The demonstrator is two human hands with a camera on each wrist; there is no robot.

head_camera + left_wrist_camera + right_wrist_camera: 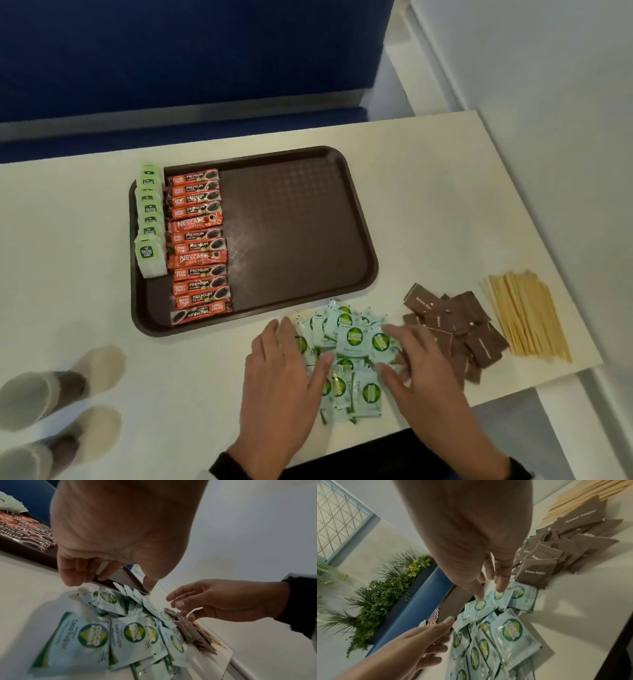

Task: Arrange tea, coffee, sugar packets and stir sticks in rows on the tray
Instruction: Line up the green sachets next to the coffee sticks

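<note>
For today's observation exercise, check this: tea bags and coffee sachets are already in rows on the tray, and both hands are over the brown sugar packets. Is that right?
One detail is wrong. In the head view, the left hand and right hand are over the green-and-white coco sugar packets, not the brown sugar packets beside them. The tea bags and coffee sachets do stand in rows on the tray.

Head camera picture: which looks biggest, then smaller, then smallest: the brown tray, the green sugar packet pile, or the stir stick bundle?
1. Brown tray, by far.
2. Green sugar packet pile, though hands cover part of it.
3. Stir stick bundle, looking a little smaller than the pile.
</note>
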